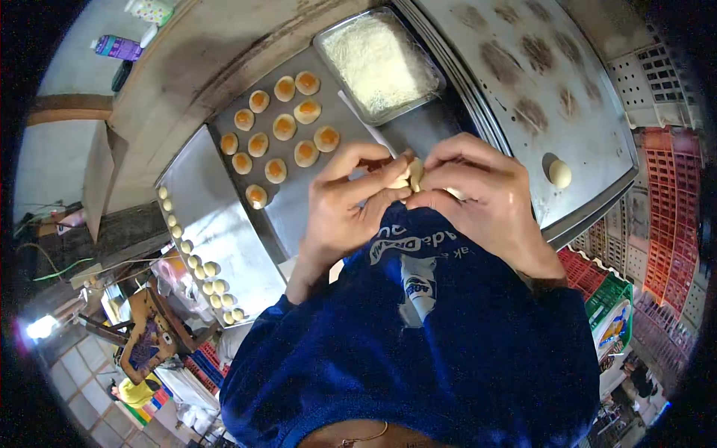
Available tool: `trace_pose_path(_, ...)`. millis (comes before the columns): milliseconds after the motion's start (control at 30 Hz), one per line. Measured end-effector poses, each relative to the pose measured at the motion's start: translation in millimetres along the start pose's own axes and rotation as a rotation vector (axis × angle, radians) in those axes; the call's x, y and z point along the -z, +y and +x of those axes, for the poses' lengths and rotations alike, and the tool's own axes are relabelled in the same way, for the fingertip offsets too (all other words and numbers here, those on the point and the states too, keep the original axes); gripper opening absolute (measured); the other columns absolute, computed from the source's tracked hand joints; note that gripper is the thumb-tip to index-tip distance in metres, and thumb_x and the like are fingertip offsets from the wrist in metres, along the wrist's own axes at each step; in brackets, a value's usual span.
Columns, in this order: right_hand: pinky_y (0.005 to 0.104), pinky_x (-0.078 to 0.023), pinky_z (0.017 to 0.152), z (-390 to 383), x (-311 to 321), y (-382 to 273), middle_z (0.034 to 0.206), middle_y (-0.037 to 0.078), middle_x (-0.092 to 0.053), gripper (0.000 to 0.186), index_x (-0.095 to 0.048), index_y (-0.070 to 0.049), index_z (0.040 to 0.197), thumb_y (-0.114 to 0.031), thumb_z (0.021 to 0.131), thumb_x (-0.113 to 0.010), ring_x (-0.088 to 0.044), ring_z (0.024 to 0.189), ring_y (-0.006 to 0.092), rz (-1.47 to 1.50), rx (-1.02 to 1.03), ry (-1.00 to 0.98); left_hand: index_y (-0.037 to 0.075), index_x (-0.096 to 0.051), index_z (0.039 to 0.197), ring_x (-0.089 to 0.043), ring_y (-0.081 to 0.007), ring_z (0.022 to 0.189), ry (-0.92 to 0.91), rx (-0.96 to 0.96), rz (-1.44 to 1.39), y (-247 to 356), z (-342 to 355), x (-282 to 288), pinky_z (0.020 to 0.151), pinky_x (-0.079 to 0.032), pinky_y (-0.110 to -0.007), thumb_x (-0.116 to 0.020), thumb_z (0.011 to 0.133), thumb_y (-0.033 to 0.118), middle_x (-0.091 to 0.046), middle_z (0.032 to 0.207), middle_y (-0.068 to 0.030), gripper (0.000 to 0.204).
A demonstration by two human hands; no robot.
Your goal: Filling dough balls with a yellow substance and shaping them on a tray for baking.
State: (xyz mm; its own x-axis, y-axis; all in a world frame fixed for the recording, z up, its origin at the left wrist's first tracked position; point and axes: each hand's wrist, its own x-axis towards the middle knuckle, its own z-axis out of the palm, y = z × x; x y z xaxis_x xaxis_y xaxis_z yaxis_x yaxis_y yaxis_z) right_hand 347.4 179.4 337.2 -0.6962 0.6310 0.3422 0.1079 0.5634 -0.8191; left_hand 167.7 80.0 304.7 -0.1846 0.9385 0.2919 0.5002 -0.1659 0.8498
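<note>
Close in front of my chest, my left hand and my right hand meet around a piece of pale dough. The fingers of both are closed and pinch it, covering most of it. Left of them, several flattened dough rounds with orange filling in their middles lie on a grey metal surface. One smooth dough ball sits on a dark-stained baking tray to the right of my right hand.
Several small dough balls line the edge of a metal tray at left. Beyond my hands stands a rectangular metal pan of pale, crumbly material. Red plastic crates are stacked at far right. A purple bottle lies at upper left.
</note>
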Motion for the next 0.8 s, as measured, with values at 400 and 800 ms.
trace_pose_path(400, 0.0226, -0.045, 0.059, -4, -2, 6, 0.082, 0.007, -0.069, 0.024, -0.074, -0.001, 0.087, 0.008, 0.065, -0.078, -0.059, 0.065, 0.0141, 0.07, -0.191, 0.018, 0.004, -0.076, 0.1, -0.067, -0.0156, 0.088, 0.013, -0.084, -0.25, -21, 6, -5, 0.087, -0.052, -0.031, -0.08, 0.065, -0.006, -0.072, 0.111, -0.0145, 0.037)
trace_pose_path(800, 0.0218, -0.048, 0.063, -20, -4, 15, 0.08, 0.008, -0.069, 0.023, -0.074, 0.0, 0.088, 0.01, 0.068, -0.076, -0.062, 0.068, 0.0144, 0.056, -0.253, 0.028, -0.003, -0.063, 0.125, -0.069, -0.0201, 0.102, 0.1, -0.107, -0.149, 0, -15, -46, 0.106, -0.047, -0.041, -0.065, 0.078, -0.01, -0.066, 0.122, -0.0175, 0.047)
